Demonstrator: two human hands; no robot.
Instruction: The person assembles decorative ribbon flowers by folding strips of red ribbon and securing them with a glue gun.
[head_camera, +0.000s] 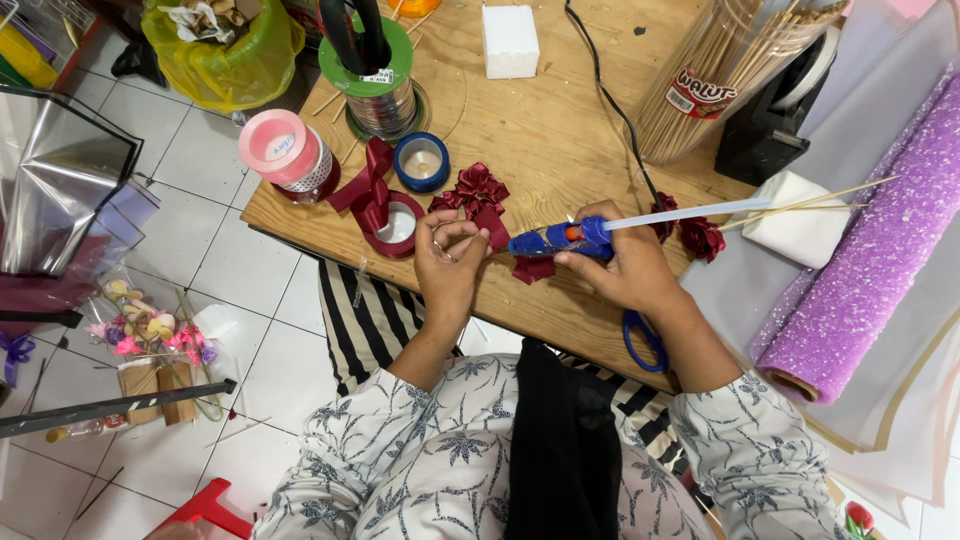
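A clear plastic tub of thin wooden skewers (722, 70) with a red-and-white label stands at the wooden counter's (560, 150) far edge. The right hand (622, 262) grips a blue glue gun (560, 240); the left hand (448, 262) pinches a dark red ribbon bow (478, 195), beside two ribbon spools

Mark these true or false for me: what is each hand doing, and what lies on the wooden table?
1. The right hand holds a blue glue gun with a clear glue stick. True.
2. The left hand holds blue-handled scissors. False: the blue-handled scissors lie at the table edge; the left hand pinches a dark red ribbon bow.
3. A white foam block sits on the wooden table. True.
4. The glittery mesh roll at the right is green. False: it is purple.
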